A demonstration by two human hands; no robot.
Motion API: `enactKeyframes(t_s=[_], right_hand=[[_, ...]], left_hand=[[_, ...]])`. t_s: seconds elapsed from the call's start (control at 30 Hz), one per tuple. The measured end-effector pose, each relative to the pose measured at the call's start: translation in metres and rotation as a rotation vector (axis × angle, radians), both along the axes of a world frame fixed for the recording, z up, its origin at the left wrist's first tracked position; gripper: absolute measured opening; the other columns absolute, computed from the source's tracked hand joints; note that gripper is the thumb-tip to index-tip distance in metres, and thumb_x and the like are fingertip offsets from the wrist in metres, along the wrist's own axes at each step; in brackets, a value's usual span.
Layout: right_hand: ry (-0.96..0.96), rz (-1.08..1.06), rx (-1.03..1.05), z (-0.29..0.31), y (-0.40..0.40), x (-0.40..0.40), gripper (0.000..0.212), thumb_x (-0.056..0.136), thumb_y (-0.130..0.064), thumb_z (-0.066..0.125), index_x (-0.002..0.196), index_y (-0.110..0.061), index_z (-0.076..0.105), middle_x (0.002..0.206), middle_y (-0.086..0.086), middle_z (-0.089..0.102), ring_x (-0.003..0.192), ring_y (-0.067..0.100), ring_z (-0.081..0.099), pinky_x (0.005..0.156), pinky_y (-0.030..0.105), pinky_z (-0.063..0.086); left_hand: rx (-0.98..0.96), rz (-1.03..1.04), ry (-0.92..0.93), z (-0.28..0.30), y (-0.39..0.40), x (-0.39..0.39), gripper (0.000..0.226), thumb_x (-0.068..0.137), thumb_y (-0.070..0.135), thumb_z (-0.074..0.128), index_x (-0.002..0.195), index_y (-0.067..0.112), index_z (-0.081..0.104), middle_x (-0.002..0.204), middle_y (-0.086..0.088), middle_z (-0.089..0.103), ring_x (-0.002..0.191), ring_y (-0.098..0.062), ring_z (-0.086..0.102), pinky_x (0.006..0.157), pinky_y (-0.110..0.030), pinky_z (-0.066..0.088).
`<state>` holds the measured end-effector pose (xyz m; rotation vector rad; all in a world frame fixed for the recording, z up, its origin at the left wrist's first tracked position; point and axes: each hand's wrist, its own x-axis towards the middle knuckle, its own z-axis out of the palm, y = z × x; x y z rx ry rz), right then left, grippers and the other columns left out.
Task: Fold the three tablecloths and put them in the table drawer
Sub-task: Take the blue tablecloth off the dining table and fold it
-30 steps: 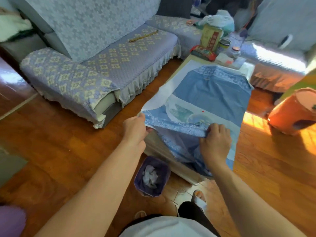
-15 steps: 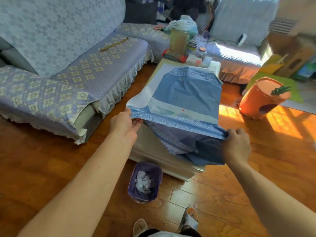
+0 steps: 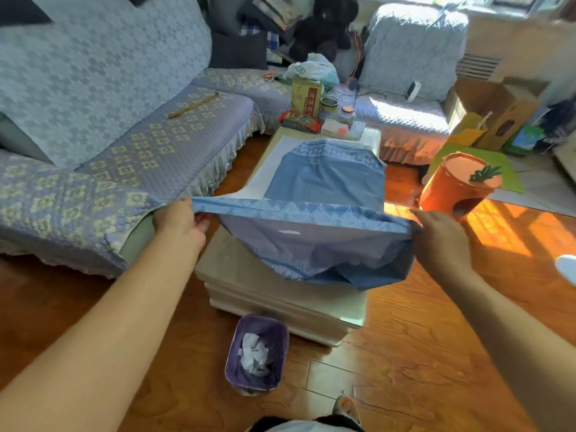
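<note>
Head view: both hands' fingers pinch the blue patterned tablecloth (image 3: pixel 311 210) corners; the hanging slack may snag the cream worktop (image 3: pixel 280 294) edge.

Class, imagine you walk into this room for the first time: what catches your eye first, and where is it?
First, the blue tablecloth stretched taut between the left hand and the right hand, its far end lying on the pale coffee table. Next, the orange carrot-topped cylinder in sunlight to the right, and the purple wastebasket on the floor in front of the table.
</note>
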<state>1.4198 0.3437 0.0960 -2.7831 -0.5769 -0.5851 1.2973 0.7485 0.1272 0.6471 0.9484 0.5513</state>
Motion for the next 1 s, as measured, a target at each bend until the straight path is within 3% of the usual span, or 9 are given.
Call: enactKeyframes(t_s=[0.1, 0.23, 0.43, 0.5, 0.6, 0.7, 0.73, 0.9, 1.0], right_hand=[[0.245, -0.765, 0.707, -0.006, 0.014, 0.009, 0.045, 0.086, -0.01, 0.059, 0.131, -0.01, 0.058, 0.133, 0.021, 0.052, 0.121, 0.042, 0.051, 0.1, 0.043, 0.044], [0.518, -1.035, 1.534, -0.047, 0.027, 0.01, 0.053, 0.09, -0.027, 0.044, 0.137, -0.003, 0.053, 0.138, 0.019, 0.057, 0.123, 0.036, 0.058, 0.098, 0.041, 0.047], [0.576, -0.391, 0.215, -0.046, -0.005, -0.01, 0.021, 0.082, 0.001, 0.06, 0.102, -0.007, 0.065, 0.101, 0.024, 0.068, 0.095, 0.044, 0.063, 0.073, 0.041, 0.047], [0.426, -0.33, 0.138, -0.038, -0.025, 0.0, 0.023, 0.081, 0.0, 0.061, 0.1, -0.013, 0.063, 0.097, 0.016, 0.068, 0.089, 0.042, 0.064, 0.068, 0.041, 0.047], [0.262, -0.704, 0.799, -0.038, -0.023, -0.001, 0.037, 0.077, -0.009, 0.061, 0.113, -0.016, 0.062, 0.108, 0.011, 0.067, 0.099, 0.037, 0.065, 0.08, 0.043, 0.052], [0.333, -1.017, 1.766, -0.062, -0.003, -0.003, 0.046, 0.083, -0.02, 0.054, 0.127, -0.008, 0.06, 0.122, 0.008, 0.065, 0.107, 0.028, 0.065, 0.085, 0.037, 0.054], [0.387, -1.053, 1.875, -0.066, 0.002, -0.009, 0.043, 0.089, -0.018, 0.049, 0.129, -0.005, 0.059, 0.123, 0.007, 0.063, 0.105, 0.026, 0.062, 0.084, 0.033, 0.05], [0.325, -0.47, 0.399, -0.065, -0.053, -0.041, 0.015, 0.087, 0.003, 0.052, 0.09, -0.012, 0.048, 0.093, 0.021, 0.059, 0.076, 0.045, 0.061, 0.061, 0.044, 0.044], [0.268, -0.588, 0.592, -0.058, -0.077, -0.024, 0.021, 0.079, 0.007, 0.058, 0.096, -0.005, 0.053, 0.099, 0.023, 0.051, 0.079, 0.045, 0.057, 0.061, 0.044, 0.042]], left_hand=[[-0.005, -0.054, -0.017, 0.001, -0.021, 0.008, 0.007, 0.105, 0.006, 0.05, 0.111, 0.009, 0.051, 0.092, -0.011, 0.06, 0.081, -0.02, 0.062, 0.084, -0.039, 0.056], [-0.047, -0.065, -0.04, -0.002, -0.031, 0.013, 0.013, 0.105, 0.007, 0.049, 0.118, 0.009, 0.051, 0.095, -0.012, 0.06, 0.082, -0.02, 0.062, 0.084, -0.037, 0.053], [0.0, -0.06, 0.048, -0.015, -0.004, 0.006, 0.017, 0.107, 0.006, 0.044, 0.121, 0.012, 0.049, 0.088, -0.008, 0.057, 0.076, -0.016, 0.058, 0.093, -0.036, 0.053], [0.03, -0.068, 0.095, -0.023, -0.001, 0.006, 0.023, 0.106, 0.007, 0.047, 0.128, 0.009, 0.052, 0.087, -0.007, 0.058, 0.075, -0.017, 0.06, 0.084, -0.036, 0.056], [0.06, -0.016, 0.113, -0.027, -0.007, 0.009, 0.021, 0.104, 0.006, 0.052, 0.125, 0.007, 0.052, 0.09, -0.009, 0.06, 0.077, -0.018, 0.064, 0.055, -0.028, 0.055], [0.029, 0.006, 0.08, -0.022, -0.016, 0.012, 0.024, 0.102, 0.002, 0.051, 0.126, 0.005, 0.052, 0.094, -0.01, 0.061, 0.08, -0.02, 0.064, 0.064, -0.032, 0.058], [0.013, 0.003, 0.071, -0.021, -0.017, 0.012, 0.029, 0.102, 0.0, 0.048, 0.131, 0.004, 0.051, 0.094, -0.011, 0.06, 0.08, -0.021, 0.063, 0.071, -0.033, 0.058], [0.053, -0.045, 0.138, -0.034, 0.001, 0.006, 0.038, 0.104, 0.004, 0.047, 0.141, 0.006, 0.049, 0.094, -0.007, 0.059, 0.085, -0.018, 0.062, 0.075, -0.032, 0.054], [0.056, -0.072, 0.169, -0.045, -0.001, 0.001, 0.036, 0.104, 0.006, 0.051, 0.14, 0.004, 0.049, 0.095, -0.009, 0.059, 0.104, -0.026, 0.064, 0.077, -0.036, 0.055]])
